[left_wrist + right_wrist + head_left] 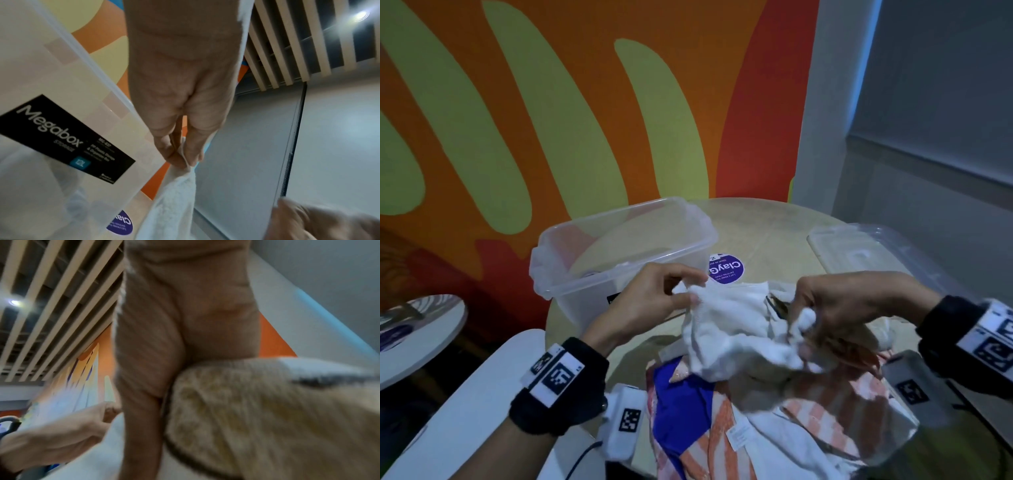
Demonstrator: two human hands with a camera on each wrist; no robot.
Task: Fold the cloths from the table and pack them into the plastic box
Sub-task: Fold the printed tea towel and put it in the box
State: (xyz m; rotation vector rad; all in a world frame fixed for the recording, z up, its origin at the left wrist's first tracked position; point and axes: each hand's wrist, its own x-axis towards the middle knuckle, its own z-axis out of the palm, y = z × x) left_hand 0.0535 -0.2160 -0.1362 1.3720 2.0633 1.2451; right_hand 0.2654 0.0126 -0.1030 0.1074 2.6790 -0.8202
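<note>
A white cloth (726,322) hangs between both hands above a pile of cloths (801,411) at the table's near edge. My left hand (681,291) pinches one corner of it; the left wrist view shows thumb and finger of that left hand (183,159) pressed on the white cloth (172,203). My right hand (808,325) grips a bunched part of the same cloth. The right wrist view is blurred, with a beige cloth (257,410) against the right palm. The clear plastic box (571,240) stands open behind my left hand, its label (65,139) facing me.
The box lid (866,250) lies at the table's right. A purple round sticker (726,270) sits on the round wooden table (767,222). The pile holds a blue cloth (681,407) and orange-striped ones (835,401). A painted wall rises behind; another table (417,329) stands left.
</note>
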